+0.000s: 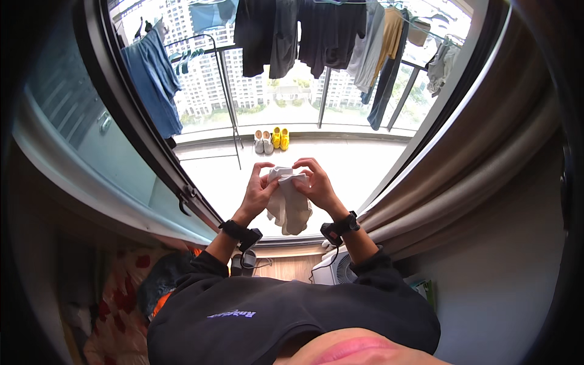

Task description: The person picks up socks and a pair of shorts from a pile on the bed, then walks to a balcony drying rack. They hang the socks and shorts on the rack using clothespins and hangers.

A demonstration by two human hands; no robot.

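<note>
A pair of pale socks [294, 205] hangs between my hands, cuffs at the top and toes down. My left hand [261, 188] pinches the cuff on the left between thumb and fingers. With its thumb and fingers, my right hand [315, 182] grips the cuff on the right; its index finger is bent above the fabric. The two socks overlap side by side. Each wrist wears a black strap with a small device. Bright floor lies beneath the socks.
Grey shoes [263, 142] and yellow shoes [280, 139] stand by the balcony railing. Clothes [301, 36] hang overhead, jeans [153, 86] at left. A sliding door frame [150, 132] and a curtain [451, 196] flank me. Slippers [243, 264] and a white appliance [335, 269] sit near my body.
</note>
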